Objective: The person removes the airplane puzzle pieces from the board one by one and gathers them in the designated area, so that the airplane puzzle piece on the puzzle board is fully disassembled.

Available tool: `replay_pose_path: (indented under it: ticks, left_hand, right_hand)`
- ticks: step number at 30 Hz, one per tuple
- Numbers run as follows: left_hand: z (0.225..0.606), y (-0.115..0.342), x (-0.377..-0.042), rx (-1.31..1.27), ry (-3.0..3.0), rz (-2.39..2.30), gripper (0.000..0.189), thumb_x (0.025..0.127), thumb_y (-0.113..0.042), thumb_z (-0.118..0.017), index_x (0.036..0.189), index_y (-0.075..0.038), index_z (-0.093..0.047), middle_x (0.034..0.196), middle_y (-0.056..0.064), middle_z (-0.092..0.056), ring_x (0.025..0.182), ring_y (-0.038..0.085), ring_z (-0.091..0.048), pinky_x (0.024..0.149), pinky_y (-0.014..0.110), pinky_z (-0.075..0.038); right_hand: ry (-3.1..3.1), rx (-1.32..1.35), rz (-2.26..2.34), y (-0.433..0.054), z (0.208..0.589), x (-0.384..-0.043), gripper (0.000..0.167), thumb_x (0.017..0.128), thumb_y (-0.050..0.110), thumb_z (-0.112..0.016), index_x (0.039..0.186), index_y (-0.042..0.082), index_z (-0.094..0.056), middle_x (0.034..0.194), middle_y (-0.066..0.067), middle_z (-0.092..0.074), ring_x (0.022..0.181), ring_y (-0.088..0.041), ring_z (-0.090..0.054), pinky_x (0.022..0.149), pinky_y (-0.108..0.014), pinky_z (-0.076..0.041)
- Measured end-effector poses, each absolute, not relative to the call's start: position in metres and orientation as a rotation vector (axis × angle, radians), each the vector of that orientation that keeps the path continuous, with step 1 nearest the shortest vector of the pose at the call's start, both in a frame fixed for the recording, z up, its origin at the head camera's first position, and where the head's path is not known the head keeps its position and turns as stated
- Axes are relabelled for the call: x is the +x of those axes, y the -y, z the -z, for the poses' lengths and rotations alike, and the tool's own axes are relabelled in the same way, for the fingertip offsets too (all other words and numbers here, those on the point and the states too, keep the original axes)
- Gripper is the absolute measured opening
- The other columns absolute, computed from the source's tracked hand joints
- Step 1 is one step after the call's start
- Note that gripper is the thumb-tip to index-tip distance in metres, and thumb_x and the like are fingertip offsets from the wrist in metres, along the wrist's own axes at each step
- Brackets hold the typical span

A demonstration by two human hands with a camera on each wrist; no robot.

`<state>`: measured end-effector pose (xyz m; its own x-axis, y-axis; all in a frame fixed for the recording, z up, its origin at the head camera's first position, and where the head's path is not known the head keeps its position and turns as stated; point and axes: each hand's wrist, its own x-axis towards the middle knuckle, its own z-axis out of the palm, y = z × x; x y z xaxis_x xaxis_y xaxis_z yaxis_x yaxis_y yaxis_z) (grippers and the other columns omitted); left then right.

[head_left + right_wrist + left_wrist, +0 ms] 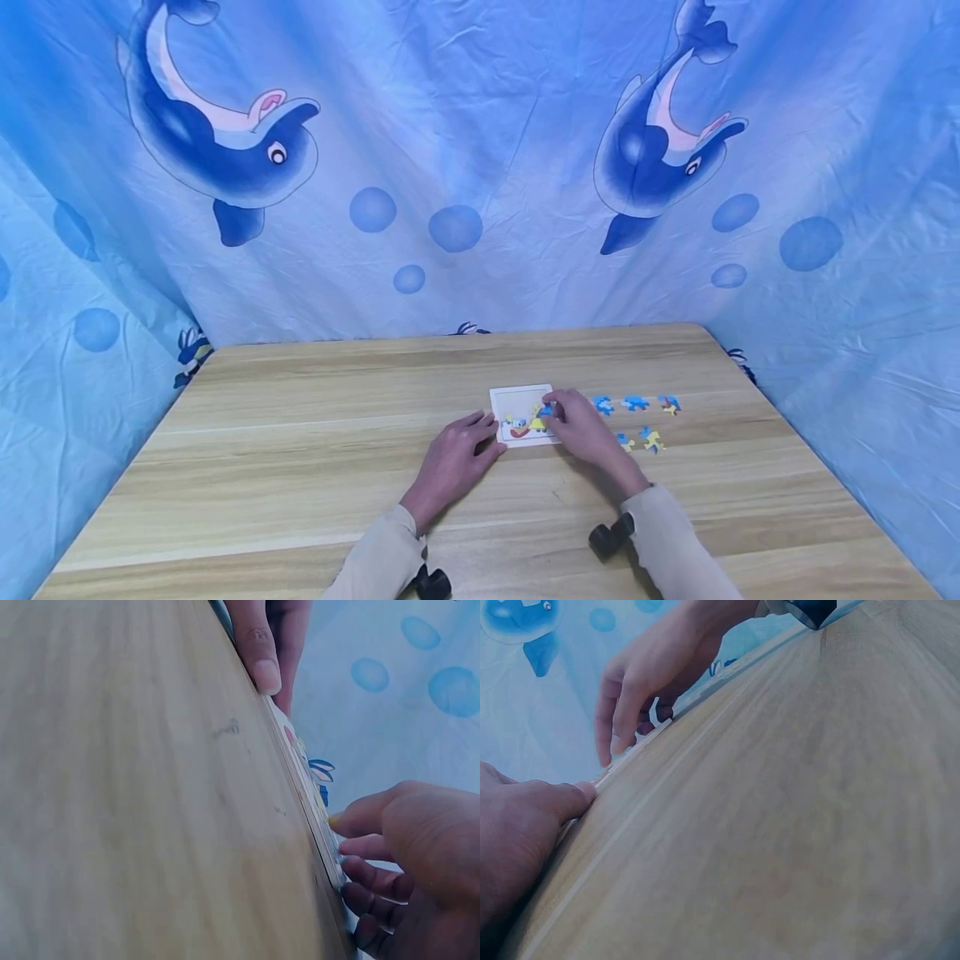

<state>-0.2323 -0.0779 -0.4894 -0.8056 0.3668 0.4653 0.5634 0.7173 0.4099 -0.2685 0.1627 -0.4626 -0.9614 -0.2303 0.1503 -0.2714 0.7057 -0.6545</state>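
A shallow white-rimmed jigsaw tray (517, 390) lies on the table, its lower part filled with a picture in yellow, red and white. At the tray's lower left corner rests my left hand (456, 458), fingertips on the left edge and thumb at the near edge. My right hand (585, 429) is over the tray's right side, pinching a blue puzzle piece (547, 410) between thumb and index finger. In the right wrist view a bit of yellow shows at the right thumb's tip; the fingers partly hide the piece.
Several loose blue and yellow puzzle pieces (635, 403) lie right of the tray in two rows, the nearer row close to the right wrist. The wooden table (300, 450) reaches back to a blue curtain (510, 275) printed with dolphins.
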Motion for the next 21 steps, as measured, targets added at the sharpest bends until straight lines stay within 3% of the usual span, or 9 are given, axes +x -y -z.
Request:
replay_pose_path:
  ticks: [12,21]
  left_hand:
    - [0.4901,0.0781,-0.2330,-0.727,2.565,0.790,0.038,0.094,-0.028,-0.079,0.123,-0.004,-0.075,0.129,0.011,-0.070,0.126,0.034,-0.062,0.103,0.049,-0.052]
    - [0.4914,0.0776,-0.2334,-0.723,2.549,0.785,0.038,0.093,-0.028,-0.079,0.122,-0.004,-0.076,0.129,0.010,-0.071,0.126,0.033,-0.063,0.103,0.049,-0.053]
  right_hand:
    - [2.863,0.372,-1.112,-0.1581,0.4630,-0.2708,0.017,0.096,0.008,-0.072,0.112,0.005,-0.067,0.092,-0.005,-0.054,0.080,-0.019,-0.051,0.067,-0.033,-0.045]
    - [2.849,0.297,-1.141,-0.1591,0.4628,-0.2720,0.023,0.096,0.011,-0.074,0.113,0.000,-0.065,0.095,-0.009,-0.054,0.082,-0.021,-0.051,0.067,-0.034,-0.044]
